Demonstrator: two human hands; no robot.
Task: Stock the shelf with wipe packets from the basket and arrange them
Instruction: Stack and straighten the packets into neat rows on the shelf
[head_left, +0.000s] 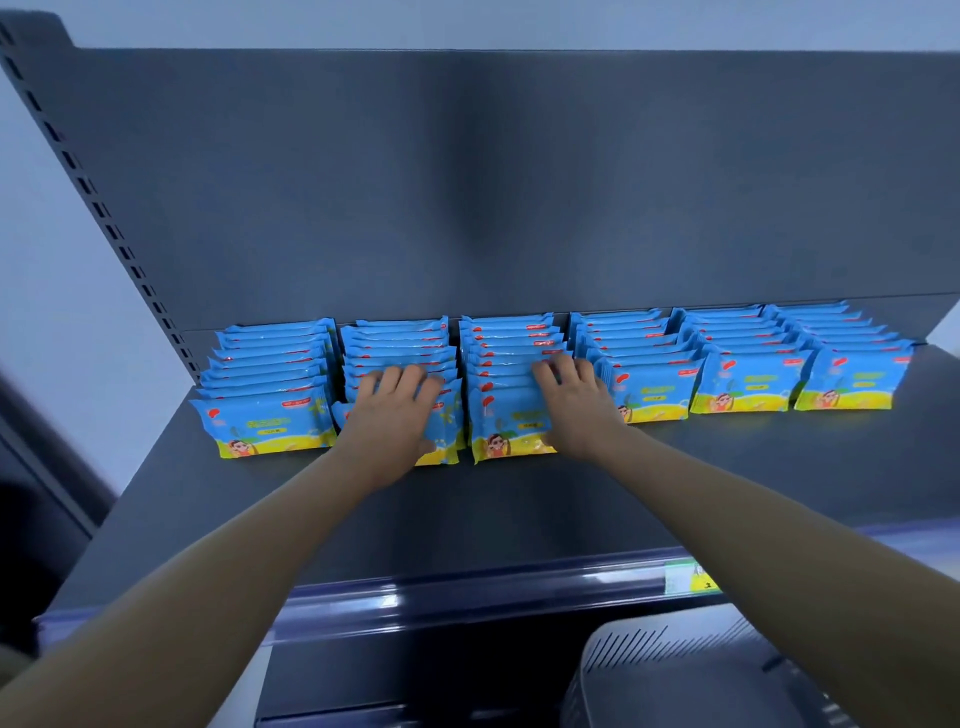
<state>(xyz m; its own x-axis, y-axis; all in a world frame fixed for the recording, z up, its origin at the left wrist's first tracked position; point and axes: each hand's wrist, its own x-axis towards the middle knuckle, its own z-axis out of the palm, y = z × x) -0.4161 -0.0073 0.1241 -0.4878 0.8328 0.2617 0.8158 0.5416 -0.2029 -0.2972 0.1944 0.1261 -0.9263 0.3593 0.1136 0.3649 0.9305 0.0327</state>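
Blue and yellow wipe packets stand in several rows at the back of the dark grey shelf (467, 509). My left hand (395, 410) lies over the front of the second row of packets (400, 343), fingers draped over the packet tops. My right hand (571, 405) rests the same way on the third row of packets (511, 343), covering the right part of its front packet (506, 426). Whether the fingers curl round a packet cannot be made out. The grey basket (675, 675) sits low at the bottom right, below the shelf edge.
The leftmost row (270, 395) and three rows to the right (748, 364) stand untouched. A slotted upright (104, 218) rises on the left. The shelf's front carries a clear price rail (467, 597) with a label (685, 577). Bare shelf lies between packets and rail.
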